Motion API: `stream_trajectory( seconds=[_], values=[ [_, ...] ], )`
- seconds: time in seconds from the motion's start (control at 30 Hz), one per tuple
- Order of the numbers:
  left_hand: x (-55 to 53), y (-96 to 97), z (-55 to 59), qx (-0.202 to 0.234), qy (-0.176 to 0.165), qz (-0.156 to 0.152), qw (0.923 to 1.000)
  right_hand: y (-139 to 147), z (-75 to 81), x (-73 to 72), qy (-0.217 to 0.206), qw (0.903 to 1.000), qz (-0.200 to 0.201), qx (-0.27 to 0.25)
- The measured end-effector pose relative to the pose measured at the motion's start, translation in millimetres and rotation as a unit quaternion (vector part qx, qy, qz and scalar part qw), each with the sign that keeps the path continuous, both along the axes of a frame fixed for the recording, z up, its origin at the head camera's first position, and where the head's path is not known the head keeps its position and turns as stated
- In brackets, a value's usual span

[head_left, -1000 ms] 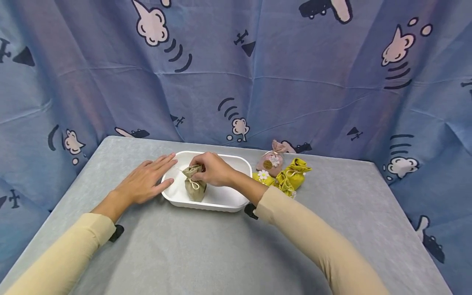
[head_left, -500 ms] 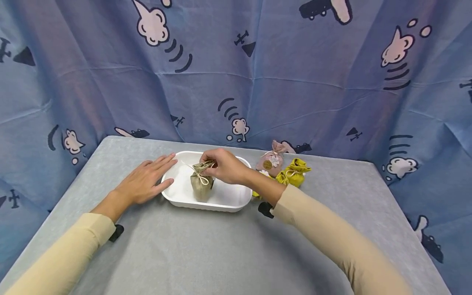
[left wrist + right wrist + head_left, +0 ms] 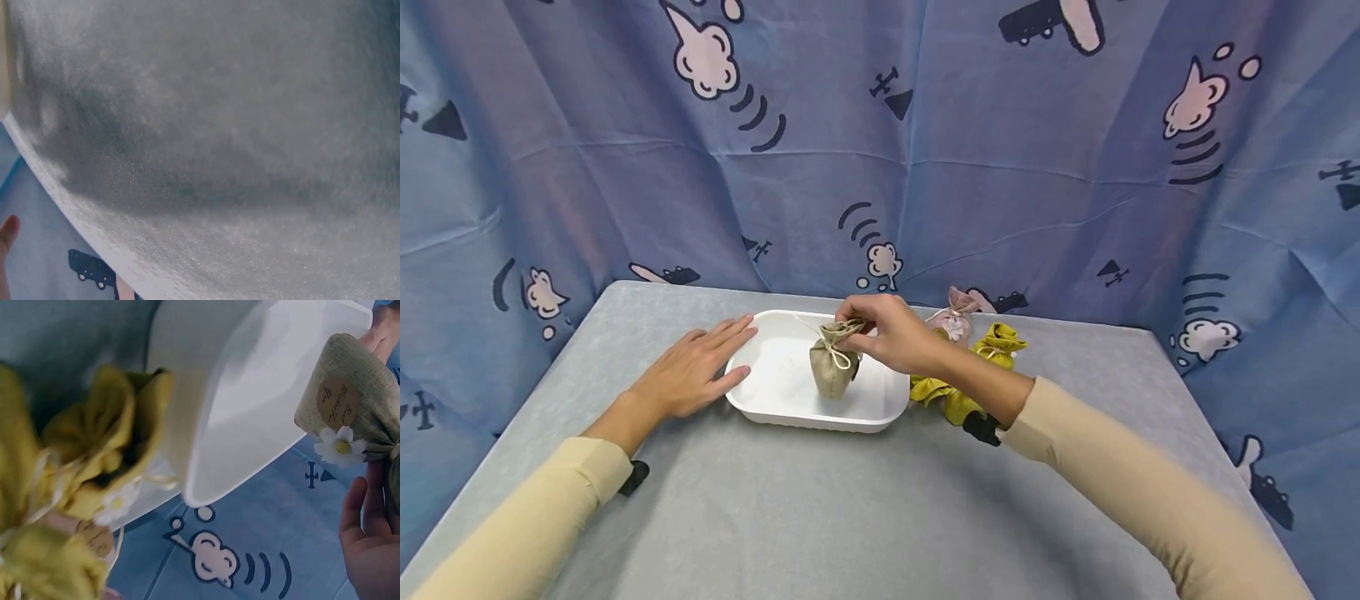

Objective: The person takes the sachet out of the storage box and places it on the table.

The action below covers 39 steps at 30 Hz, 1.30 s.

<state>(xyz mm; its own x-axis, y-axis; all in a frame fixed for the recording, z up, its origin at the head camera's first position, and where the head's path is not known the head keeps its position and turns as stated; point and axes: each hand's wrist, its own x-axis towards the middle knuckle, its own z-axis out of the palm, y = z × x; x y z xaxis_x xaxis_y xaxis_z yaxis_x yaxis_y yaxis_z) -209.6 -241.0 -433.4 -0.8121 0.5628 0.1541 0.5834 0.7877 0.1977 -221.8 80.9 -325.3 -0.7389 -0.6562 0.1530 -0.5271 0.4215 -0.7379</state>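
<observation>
A beige drawstring pouch (image 3: 832, 372) hangs over the white tray (image 3: 772, 367), its neck pinched by my right hand (image 3: 897, 333). In the right wrist view the pouch (image 3: 365, 381) shows a white daisy (image 3: 341, 446) and a round brown tag, with the fingers at its gathered top. Whether its base touches the tray floor I cannot tell. My left hand (image 3: 694, 368) lies with fingers extended at the tray's left rim. The left wrist view shows mostly the tabletop, with a bit of a finger (image 3: 7, 234) at the lower left.
Right of the tray, several yellow pouches (image 3: 997, 343) lie close together, partly behind my right forearm. A pink pouch (image 3: 955, 323) sits behind them. The grey table (image 3: 760, 517) meets a blue patterned curtain (image 3: 1000, 208) at the back.
My right hand has carried the beige pouch rightward across the tray, and the pouch appears slightly higher. The left hand has stayed at the rim.
</observation>
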Motion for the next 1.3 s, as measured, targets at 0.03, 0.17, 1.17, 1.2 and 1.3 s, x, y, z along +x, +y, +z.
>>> stream_trajectory(
  seconds=[0.03,0.17,1.17,1.2,1.3],
  values=[
    [0.3,-0.1,-0.1,0.0,-0.001,0.0,1.0,3.7,1.2,1.4,-0.002,1.0,-0.003,-0.001],
    [1.0,-0.3,-0.5,0.001,-0.003,0.001,1.0,18.8,5.6,6.6,0.001,1.0,-0.008,-0.005],
    [1.8,1.2,0.5,0.0,0.009,-0.002,1.0,109.8,20.7,36.3,-0.096,0.9926,0.065,0.035],
    [1.8,1.4,0.6,-0.001,0.008,-0.001,1.0,111.9,17.9,36.7,-0.103,0.9916,0.068,0.038],
    [2.2,2.0,1.3,-0.002,0.003,0.001,1.0,116.5,8.8,38.1,-0.121,0.9886,0.079,0.042]
  ],
)
